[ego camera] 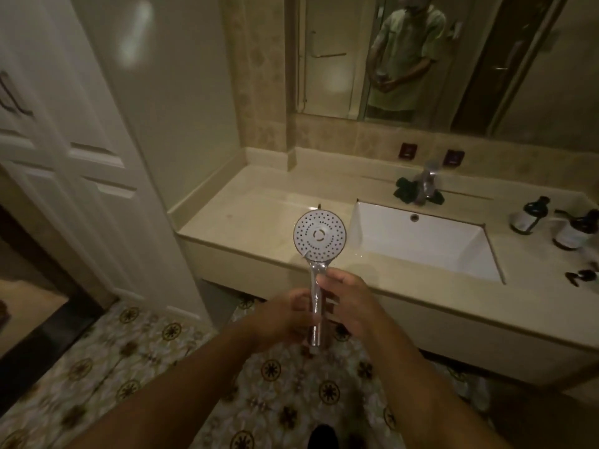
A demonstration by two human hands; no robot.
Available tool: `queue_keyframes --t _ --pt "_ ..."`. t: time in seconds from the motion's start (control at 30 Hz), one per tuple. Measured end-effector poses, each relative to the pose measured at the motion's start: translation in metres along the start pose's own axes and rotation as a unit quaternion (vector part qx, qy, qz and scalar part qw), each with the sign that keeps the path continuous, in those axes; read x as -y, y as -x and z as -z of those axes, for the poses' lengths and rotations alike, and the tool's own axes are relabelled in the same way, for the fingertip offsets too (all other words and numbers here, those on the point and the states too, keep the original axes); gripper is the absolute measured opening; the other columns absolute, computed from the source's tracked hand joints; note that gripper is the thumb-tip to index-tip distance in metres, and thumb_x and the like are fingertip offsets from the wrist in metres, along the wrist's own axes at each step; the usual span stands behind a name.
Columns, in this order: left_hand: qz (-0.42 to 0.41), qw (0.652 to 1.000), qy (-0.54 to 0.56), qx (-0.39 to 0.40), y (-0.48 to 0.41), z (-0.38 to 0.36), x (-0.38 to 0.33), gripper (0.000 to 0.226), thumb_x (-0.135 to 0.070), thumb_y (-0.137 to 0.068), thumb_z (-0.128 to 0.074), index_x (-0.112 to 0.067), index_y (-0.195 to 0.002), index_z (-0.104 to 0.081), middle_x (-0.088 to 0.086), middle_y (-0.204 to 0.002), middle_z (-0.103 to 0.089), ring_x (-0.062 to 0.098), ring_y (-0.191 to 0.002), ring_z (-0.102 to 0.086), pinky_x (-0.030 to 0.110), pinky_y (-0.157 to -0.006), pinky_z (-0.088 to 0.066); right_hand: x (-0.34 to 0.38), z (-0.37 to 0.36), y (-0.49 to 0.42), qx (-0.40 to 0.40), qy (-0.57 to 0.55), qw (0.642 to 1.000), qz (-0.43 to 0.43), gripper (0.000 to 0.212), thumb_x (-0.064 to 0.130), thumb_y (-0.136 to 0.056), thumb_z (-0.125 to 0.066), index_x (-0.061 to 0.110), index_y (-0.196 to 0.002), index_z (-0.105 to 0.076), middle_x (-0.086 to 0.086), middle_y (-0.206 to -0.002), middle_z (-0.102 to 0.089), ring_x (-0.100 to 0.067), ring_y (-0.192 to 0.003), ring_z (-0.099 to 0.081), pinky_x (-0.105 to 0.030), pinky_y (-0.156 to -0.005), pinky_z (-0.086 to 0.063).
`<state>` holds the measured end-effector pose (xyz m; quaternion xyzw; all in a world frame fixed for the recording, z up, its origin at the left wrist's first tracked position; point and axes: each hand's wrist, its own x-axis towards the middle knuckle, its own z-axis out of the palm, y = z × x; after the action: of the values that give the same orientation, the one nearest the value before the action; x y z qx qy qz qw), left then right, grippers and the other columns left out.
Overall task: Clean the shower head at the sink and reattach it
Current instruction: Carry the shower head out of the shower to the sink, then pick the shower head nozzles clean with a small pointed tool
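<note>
A chrome shower head (320, 235) with a round white spray face full of small nozzles stands upright in front of me, its face toward the camera. My left hand (285, 317) grips the lower part of its handle from the left. My right hand (348, 301) holds the handle from the right, thumb near the neck. No hose hangs from the handle's bottom end. The head is in the air before the vanity's front edge, left of the white rectangular sink (421, 241). A chrome faucet (428, 183) stands behind the sink.
A beige countertop (246, 218) stretches left of the sink. A dark cloth (405, 189) lies by the faucet. Two dark pump bottles (531, 215) stand at the right. A mirror (421, 59) hangs above. A white panelled door (81, 157) is at the left, patterned floor tiles below.
</note>
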<state>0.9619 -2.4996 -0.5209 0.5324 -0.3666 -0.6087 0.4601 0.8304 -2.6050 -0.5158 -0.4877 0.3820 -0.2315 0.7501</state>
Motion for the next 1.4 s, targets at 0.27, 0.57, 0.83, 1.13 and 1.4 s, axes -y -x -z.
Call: queue_keyframes --t 0.27,0.57,0.83,1.13,1.4 --pt "0.011 0.997 0.032 -0.063 -0.111 0.051 -0.04 0.035 -0.006 -0.089 -0.067 -0.009 -0.123 -0.058 0.026 -0.116 -0.067 0.038 -0.102 -0.067 0.057 -0.094 -0.05 0.044 0.018 -0.121 0.03 -0.015 0.999 -0.019 0.017 0.012 -0.092 -0.064 0.007 -0.107 -0.072 -0.018 -0.094 -0.068 -0.032 -0.077 -0.065 -0.032 -0.052 -0.048" --pt "0.026 0.994 0.089 -0.054 -0.218 0.128 -0.065 0.037 -0.024 -0.09 -0.067 -0.002 -0.12 -0.062 0.024 -0.111 -0.07 0.039 -0.104 -0.068 0.049 -0.094 -0.055 0.059 0.008 -0.23 0.04 0.016 0.998 -0.036 0.019 0.02 -0.091 -0.065 0.011 -0.106 -0.074 -0.012 -0.09 -0.067 -0.023 -0.075 -0.057 -0.032 -0.065 -0.046" --pt "0.06 0.994 0.059 0.065 -0.298 0.229 -0.075 0.024 -0.006 -0.093 -0.063 -0.008 -0.116 -0.068 0.017 -0.112 -0.072 0.033 -0.105 -0.07 0.045 -0.082 -0.058 0.064 -0.015 -0.323 -0.036 0.016 0.997 -0.064 0.023 0.012 -0.098 -0.056 0.009 -0.116 -0.069 -0.019 -0.113 -0.071 -0.038 -0.107 -0.067 -0.052 -0.096 -0.053" --pt "0.106 0.987 0.072 0.093 -0.351 0.286 -0.095 0.03 -0.011 -0.083 -0.068 -0.014 -0.113 -0.07 0.017 -0.102 -0.072 0.035 -0.096 -0.07 0.048 -0.082 -0.058 0.077 -0.029 -0.39 -0.124 0.051 0.989 -0.06 0.018 0.007 -0.089 -0.064 0.005 -0.105 -0.071 -0.015 -0.097 -0.073 -0.03 -0.081 -0.069 -0.038 -0.074 -0.057" --pt "0.133 0.985 0.091 0.067 -0.365 0.287 -0.088 0.026 -0.002 -0.091 -0.06 -0.004 -0.117 -0.062 0.017 -0.102 -0.069 0.032 -0.097 -0.069 0.051 -0.087 -0.057 0.078 0.0 -0.404 -0.112 0.04 0.99 -0.078 0.022 0.017 -0.094 -0.062 0.011 -0.114 -0.068 -0.01 -0.11 -0.073 -0.028 -0.102 -0.07 -0.044 -0.088 -0.056"
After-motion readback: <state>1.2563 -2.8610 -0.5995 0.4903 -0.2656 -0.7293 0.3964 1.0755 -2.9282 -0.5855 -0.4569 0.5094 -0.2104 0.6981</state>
